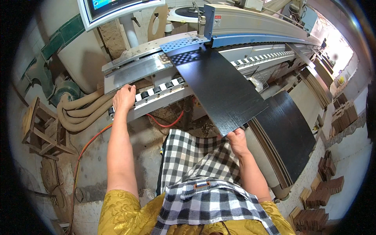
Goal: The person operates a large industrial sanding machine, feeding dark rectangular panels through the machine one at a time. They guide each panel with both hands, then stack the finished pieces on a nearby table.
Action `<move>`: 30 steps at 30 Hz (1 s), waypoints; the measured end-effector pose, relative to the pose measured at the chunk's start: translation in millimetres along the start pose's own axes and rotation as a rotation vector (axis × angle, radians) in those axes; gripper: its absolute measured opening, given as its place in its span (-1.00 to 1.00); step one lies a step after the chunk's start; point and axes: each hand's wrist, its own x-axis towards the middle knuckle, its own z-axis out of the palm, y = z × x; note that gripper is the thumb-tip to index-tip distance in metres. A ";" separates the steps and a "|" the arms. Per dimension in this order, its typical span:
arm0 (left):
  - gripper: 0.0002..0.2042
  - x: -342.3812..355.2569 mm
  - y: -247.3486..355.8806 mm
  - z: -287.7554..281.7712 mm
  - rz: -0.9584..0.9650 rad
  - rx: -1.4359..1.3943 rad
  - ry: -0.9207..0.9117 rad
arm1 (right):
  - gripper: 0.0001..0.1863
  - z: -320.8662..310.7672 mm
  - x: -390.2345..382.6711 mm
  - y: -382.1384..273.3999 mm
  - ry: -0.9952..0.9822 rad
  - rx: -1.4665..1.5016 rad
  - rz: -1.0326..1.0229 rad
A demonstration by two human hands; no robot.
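Holding board [219,86], red-white label [217,20] beyond

- Shirt [150,219]: mustard yellow, tonal leafy pattern.
- Sleeves [115,207]: short, same cloth.
- Apron [223,209]: black, grey and white gingham.
- Label [202,184]: small, orange-bordered.
- Left hand [124,98]: bare.
- Right hand [237,141]: bare.

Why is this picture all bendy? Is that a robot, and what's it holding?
No robot here! Those are a person's bare hands. The camera sits on their head, looking down, and its very wide lens makes straight edges curve. The right hand holds the near edge of a big black board, whose far end rests on a long machine. The left hand is beside a row of black-and-white blocks. More boards lie in a stack on the right.
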 end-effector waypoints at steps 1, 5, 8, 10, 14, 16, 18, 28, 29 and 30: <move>-0.64 -0.3 -0.1 -0.2 -0.003 0.005 0.000 | -0.78 -1.9 0.6 -4.0 0.022 0.038 0.003; -0.64 -0.2 0.4 0.0 -0.002 0.012 -0.002 | -0.68 -23.5 5.6 -3.7 0.136 0.140 -0.053; -0.64 1.3 1.4 0.3 -0.003 0.009 0.002 | -0.70 -42.5 12.6 -4.9 0.236 0.158 -0.083; -0.63 2.5 1.0 2.1 0.001 0.007 -0.003 | -0.69 -54.0 13.0 -13.6 0.270 0.083 -0.114; -0.63 1.6 1.3 0.3 -0.024 0.011 -0.020 | -0.70 -74.9 -11.5 -44.1 0.506 -0.204 -0.109; -0.63 2.2 2.7 1.3 -0.020 0.002 -0.021 | -0.72 -102.5 -42.8 -46.3 0.674 -0.451 -0.186; -0.63 1.5 2.5 1.6 -0.017 0.004 -0.016 | -0.73 -133.0 -84.7 -45.5 0.841 -0.801 -0.298; -0.62 -0.2 4.3 -0.3 -0.022 0.007 -0.018 | -0.42 -281.9 -250.0 -36.5 1.406 -1.780 0.580; -0.62 -1.1 6.1 -1.9 -0.025 0.008 -0.025 | -0.40 -287.3 -250.5 -34.9 1.407 -1.718 0.656; -0.62 -1.6 6.8 -3.1 -0.029 0.010 -0.031 | -0.37 -293.2 -251.9 -36.1 1.374 -1.652 0.744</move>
